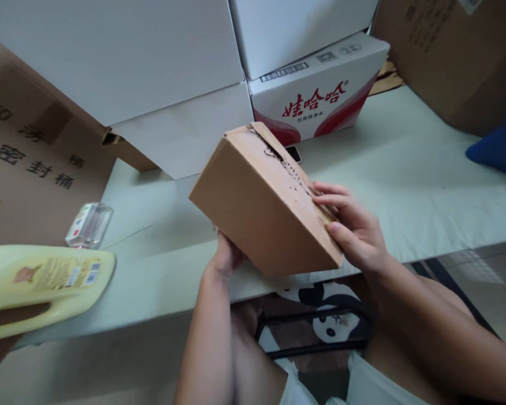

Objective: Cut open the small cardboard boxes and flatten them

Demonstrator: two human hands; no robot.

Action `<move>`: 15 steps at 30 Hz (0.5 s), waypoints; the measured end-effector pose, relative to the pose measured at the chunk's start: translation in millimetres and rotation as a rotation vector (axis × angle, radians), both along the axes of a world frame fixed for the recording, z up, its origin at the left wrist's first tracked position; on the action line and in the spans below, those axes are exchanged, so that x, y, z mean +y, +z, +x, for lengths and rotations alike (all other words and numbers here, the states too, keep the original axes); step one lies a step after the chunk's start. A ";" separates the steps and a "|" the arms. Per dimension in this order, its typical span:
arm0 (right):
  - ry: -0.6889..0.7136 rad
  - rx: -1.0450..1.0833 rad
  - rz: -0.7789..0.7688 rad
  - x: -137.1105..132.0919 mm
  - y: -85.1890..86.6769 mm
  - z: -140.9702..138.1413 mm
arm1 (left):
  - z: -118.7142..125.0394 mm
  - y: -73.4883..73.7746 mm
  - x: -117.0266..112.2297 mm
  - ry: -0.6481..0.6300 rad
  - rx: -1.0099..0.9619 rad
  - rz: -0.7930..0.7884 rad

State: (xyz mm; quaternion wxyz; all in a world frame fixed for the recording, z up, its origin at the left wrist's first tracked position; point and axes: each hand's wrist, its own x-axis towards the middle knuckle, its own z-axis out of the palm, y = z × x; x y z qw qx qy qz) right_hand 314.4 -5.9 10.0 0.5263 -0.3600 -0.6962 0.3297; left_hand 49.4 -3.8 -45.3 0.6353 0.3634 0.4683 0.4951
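Note:
A brown cardboard box [253, 208] is held tilted over the front part of the table, a torn, perforated strip running along its upper face. My left hand [227, 254] supports it from below on the near left; most of those fingers are hidden behind the box. At the right end, my right hand [354, 228] rests on the torn face, thumb and fingers bent against the cardboard near the strip. Whatever is inside the box cannot be seen. Partly hidden behind it lies a small dark phone-like object [294, 153].
Large white boxes [172, 56] and a white-and-red carton [316, 107] stand at the back. Brown cartons flank both sides. On the left are a yellow jug-like bottle [67, 275] and a clear small container [90, 225]. A blue object [497, 147] sits far right on the pale-green tablecloth [425, 185].

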 end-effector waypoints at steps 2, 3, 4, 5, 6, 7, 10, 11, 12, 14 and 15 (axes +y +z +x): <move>-0.075 0.072 -0.026 1.5 -2.5 -1.5 | 3.5 2.9 0.4 -0.030 -0.020 -0.070; -0.086 0.092 -0.057 2.2 -5.0 -3.9 | 6.0 4.7 0.6 0.008 -0.031 -0.082; -0.074 0.106 -0.103 2.8 -8.3 -7.2 | 8.4 6.6 0.5 0.090 -0.039 -0.051; -0.042 0.116 -0.166 3.0 -12.0 -11.2 | 10.5 8.5 -0.3 0.185 -0.045 0.006; 0.005 0.125 -0.240 2.8 -16.1 -15.4 | 11.9 10.2 -1.6 0.273 -0.048 0.072; 0.057 0.133 -0.313 2.3 -20.0 -19.6 | 12.3 11.5 -3.6 0.339 -0.046 0.135; 0.153 0.127 -0.441 0.5 -28.2 -28.5 | 7.1 12.1 -10.9 0.375 -0.033 0.229; 0.156 0.118 -0.446 0.4 -29.1 -29.7 | 3.9 11.5 -12.6 0.362 -0.030 0.221; 0.145 0.106 -0.433 0.9 -29.1 -29.8 | 0.5 11.0 -13.7 0.350 -0.028 0.204; 0.092 0.037 -0.376 3.3 -27.4 -27.2 | -5.3 11.5 -13.0 0.356 -0.025 0.171; 0.049 -0.029 -0.339 5.1 -26.4 -24.7 | -7.2 12.8 -11.6 0.368 -0.024 0.168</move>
